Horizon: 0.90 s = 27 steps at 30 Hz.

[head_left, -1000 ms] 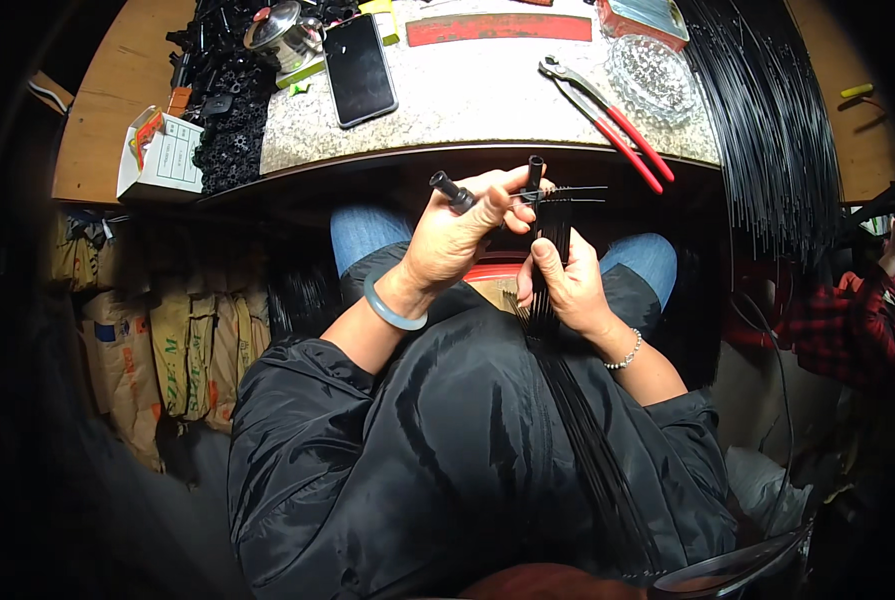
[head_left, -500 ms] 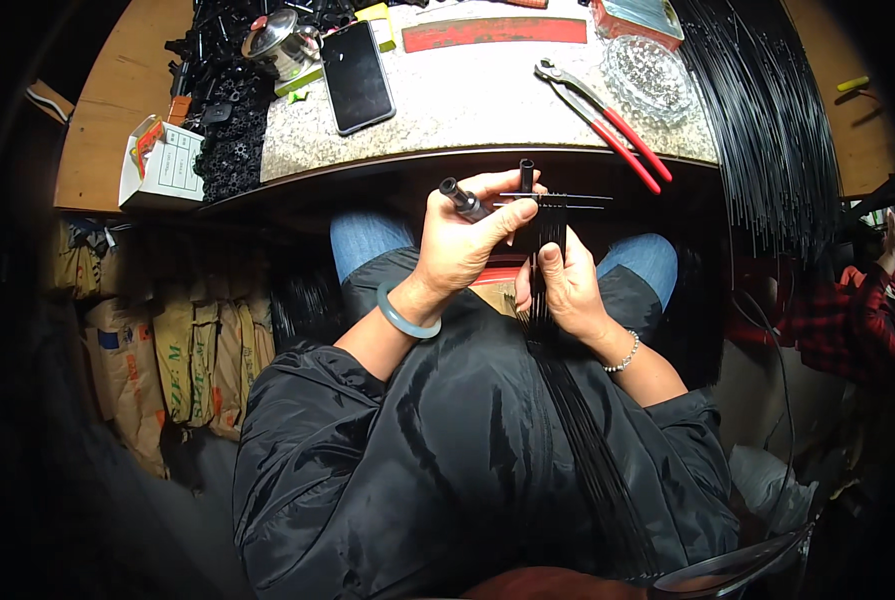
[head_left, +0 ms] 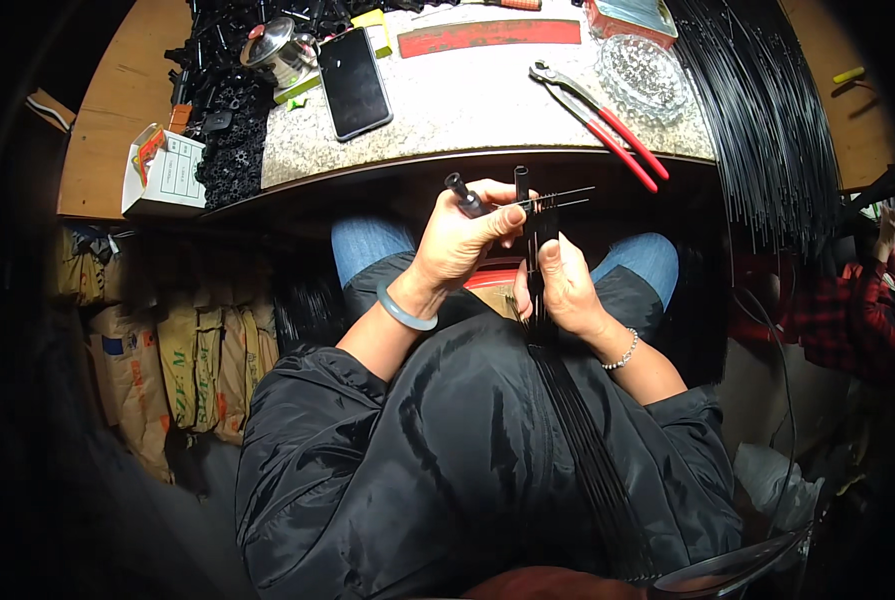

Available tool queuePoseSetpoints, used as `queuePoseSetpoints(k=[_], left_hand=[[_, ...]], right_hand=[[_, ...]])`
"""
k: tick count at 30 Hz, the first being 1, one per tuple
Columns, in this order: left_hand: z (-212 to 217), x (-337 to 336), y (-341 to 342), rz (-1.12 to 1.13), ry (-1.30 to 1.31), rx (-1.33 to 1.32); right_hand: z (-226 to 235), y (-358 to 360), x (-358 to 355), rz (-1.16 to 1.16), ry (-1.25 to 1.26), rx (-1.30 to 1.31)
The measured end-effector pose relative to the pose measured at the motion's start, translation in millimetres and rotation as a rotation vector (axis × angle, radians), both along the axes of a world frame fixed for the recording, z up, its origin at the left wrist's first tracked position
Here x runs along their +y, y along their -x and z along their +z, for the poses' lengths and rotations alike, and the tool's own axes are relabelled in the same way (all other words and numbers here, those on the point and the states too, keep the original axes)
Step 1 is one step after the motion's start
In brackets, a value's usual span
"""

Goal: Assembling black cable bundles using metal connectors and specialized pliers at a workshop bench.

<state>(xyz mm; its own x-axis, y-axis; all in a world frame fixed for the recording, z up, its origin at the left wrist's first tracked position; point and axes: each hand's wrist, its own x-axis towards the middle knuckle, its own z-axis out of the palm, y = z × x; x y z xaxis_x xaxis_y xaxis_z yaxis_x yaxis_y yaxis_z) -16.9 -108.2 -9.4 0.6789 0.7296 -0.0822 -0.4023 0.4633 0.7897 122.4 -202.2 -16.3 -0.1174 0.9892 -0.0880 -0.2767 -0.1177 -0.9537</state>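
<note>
Two red-handled pliers [head_left: 602, 120] and a phone [head_left: 353, 82] lie above both hands.

On the worktop [head_left: 487, 110], the phone [head_left: 352, 82] lies left of the pliers [head_left: 597, 120]; the ashtray [head_left: 642, 72] sits right of them.

A speckled pale-grey stone desk [head_left: 487, 100] carries red-handled metal pliers [head_left: 607, 125], a black glossy slab phone [head_left: 354, 83] and a flat red strip [head_left: 487, 36]. The bundle of thin black plastic rods [head_left: 577, 420] lies across a shiny black jacket [head_left: 447, 460]; the wrist bangle [head_left: 404, 310] is pale grey-green.
</note>
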Motion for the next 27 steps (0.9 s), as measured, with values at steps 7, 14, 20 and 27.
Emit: queuePoseSetpoints(k=[7,14,20,27], left_hand=[[6.9,1.8,-4.1,0.015,0.002,0.049],[1.3,7.2,-6.5,-0.018,0.043,0.063],[-1.0,11.7,0.9,-0.037,0.024,0.019],[-1.5,19.9,1.8,-0.107,-0.086,0.126]], right_hand=[[-0.4,-4.4,5.1,0.03,0.024,0.005],[-6.5,-3.5,1.5,0.005,0.081,0.069],[-5.7,-5.3,5.9,0.059,0.093,0.074],[-7.2,-7.6,10.2,0.117,0.182,0.154]])
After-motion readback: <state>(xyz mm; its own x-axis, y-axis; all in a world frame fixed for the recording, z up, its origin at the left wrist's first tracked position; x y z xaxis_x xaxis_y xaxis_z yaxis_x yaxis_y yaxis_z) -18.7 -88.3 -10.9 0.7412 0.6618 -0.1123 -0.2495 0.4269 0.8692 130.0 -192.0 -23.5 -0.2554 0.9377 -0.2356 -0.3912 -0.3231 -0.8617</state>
